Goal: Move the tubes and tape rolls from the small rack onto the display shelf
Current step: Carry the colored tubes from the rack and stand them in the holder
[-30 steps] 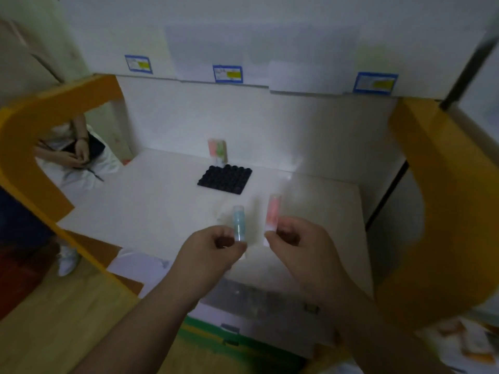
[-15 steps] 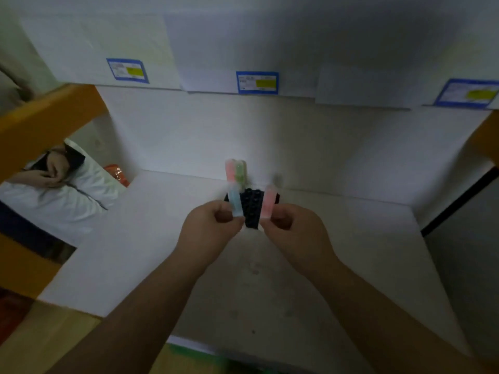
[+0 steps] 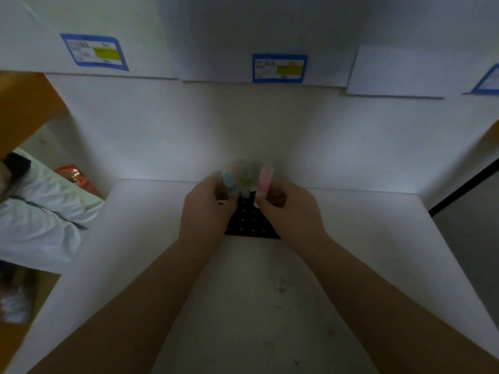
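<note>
Whereas half a second earlier both hands hovered short of the black tray, they now reach farther in, over its far end near the back wall [image 3: 243,130]. Display shelf [image 3: 364,265]: a white board filling most of the view, walled at the back and bounded on the left by an edge running diagonally from the rear corner toward the lower left; more of its right side is visible than before. Bare board lies open on both sides of the arms and in the foreground. Upper shelf front [image 3: 189,36]: overhangs the bay and carries blue-bordered price labels [image 3: 279,68]. A seated person's pale sleeve [image 3: 40,206] shows beyond the left edge. Black studded tray [image 3: 252,225]: lies flat on the shelf between the two wrists, its far end covered by the hands. Left hand [image 3: 208,211]: fingers curled, pinching an upright blue tube [image 3: 229,182]. Right hand [image 3: 289,211]: fingers curled, pinching an upright pink tube [image 3: 266,179]. The two tubes are raised higher against the wall than before. Green tube [image 3: 245,179]: stands between them at the tray's far end, blurred; whether either hand touches it cannot be told.
</note>
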Demonstrator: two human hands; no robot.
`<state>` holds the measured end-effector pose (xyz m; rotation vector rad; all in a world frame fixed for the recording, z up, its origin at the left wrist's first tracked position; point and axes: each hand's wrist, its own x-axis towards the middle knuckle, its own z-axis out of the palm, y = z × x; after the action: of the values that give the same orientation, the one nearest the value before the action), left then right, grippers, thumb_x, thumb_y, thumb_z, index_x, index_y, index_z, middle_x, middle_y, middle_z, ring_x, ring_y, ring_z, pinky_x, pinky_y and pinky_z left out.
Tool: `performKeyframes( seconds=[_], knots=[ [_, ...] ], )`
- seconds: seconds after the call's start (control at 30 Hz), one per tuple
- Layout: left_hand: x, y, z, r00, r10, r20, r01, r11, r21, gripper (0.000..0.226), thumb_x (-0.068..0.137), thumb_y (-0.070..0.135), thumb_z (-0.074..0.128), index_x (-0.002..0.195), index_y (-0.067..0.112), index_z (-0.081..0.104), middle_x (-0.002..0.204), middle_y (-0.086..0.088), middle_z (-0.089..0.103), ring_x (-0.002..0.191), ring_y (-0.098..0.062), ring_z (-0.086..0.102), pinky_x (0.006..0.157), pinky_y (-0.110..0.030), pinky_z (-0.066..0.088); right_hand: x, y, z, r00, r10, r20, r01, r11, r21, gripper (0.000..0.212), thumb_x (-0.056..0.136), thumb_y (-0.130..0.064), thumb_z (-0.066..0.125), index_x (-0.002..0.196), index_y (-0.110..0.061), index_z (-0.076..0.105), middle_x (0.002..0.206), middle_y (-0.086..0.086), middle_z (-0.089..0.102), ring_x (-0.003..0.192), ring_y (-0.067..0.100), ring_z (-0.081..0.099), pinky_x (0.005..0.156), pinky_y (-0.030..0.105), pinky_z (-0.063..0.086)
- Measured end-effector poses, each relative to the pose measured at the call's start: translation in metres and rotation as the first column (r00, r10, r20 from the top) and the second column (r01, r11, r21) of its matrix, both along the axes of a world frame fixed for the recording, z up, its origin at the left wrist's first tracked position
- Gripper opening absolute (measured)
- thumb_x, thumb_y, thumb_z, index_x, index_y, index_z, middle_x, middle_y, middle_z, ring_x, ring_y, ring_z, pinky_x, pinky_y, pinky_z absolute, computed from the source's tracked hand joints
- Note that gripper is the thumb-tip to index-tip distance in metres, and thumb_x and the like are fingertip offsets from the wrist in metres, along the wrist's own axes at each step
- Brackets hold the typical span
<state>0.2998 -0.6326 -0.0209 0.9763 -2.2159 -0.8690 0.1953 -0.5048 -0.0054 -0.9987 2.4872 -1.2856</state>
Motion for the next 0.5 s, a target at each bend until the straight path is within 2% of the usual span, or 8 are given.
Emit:
performKeyframes(
  seconds=[0.07, 0.13, 0.4, 0.5],
  knots=[
    [-0.002, -0.003, -0.003, 0.999, -0.015, 0.033, 0.016, 1.000, -0.010, 0.014, 0.083, 0.030, 0.073, 0.083, 0.025, 0.060, 0.081, 0.009, 0.065, 0.075, -0.008, 0.062, 0.065, -0.019, 0.045, 0.001, -0.003, -0.001, 1.000, -0.010, -0.001, 0.010, 1.000, 0.002, 0.033, 0.096, -0.043, 0.059, 0.088, -0.014, 0.073, 0.082, 0.001, 0.073, 0.076, 0.014, 0.068, 0.078, 0.039, 0.056],
    [-0.003, -0.004, -0.003, 0.996, -0.027, 0.090, 0.030, 0.999, -0.026, 0.014, 0.083, 0.030, 0.071, 0.080, 0.025, 0.058, 0.079, 0.006, 0.064, 0.075, -0.013, 0.061, 0.066, -0.026, 0.044, 0.003, -0.006, -0.001, 1.000, -0.018, 0.008, 0.018, 1.000, -0.003, 0.033, 0.097, -0.041, 0.057, 0.088, -0.014, 0.073, 0.083, 0.002, 0.074, 0.078, 0.017, 0.069, 0.080, 0.039, 0.055],
    [-0.003, -0.009, 0.000, 0.980, -0.047, 0.195, 0.063, 0.995, -0.078, 0.015, 0.084, 0.037, 0.066, 0.093, 0.025, 0.067, 0.086, 0.008, 0.068, 0.077, -0.011, 0.063, 0.068, -0.025, 0.045, 0.000, -0.019, -0.001, 0.994, 0.003, -0.112, 0.005, 0.998, 0.070, 0.038, 0.097, -0.046, 0.054, 0.091, -0.013, 0.072, 0.087, 0.004, 0.072, 0.080, 0.018, 0.065, 0.076, 0.033, 0.050],
    [-0.003, -0.009, 0.002, 0.974, -0.045, 0.224, 0.065, 0.994, -0.083, 0.017, 0.085, 0.037, 0.066, 0.095, 0.023, 0.067, 0.087, 0.006, 0.069, 0.080, -0.014, 0.064, 0.070, -0.026, 0.046, -0.005, -0.022, -0.004, 0.991, 0.014, -0.132, -0.007, 0.999, 0.049, 0.031, 0.095, -0.042, 0.059, 0.088, -0.014, 0.072, 0.084, 0.002, 0.072, 0.077, 0.016, 0.066, 0.076, 0.036, 0.052]
  ],
)
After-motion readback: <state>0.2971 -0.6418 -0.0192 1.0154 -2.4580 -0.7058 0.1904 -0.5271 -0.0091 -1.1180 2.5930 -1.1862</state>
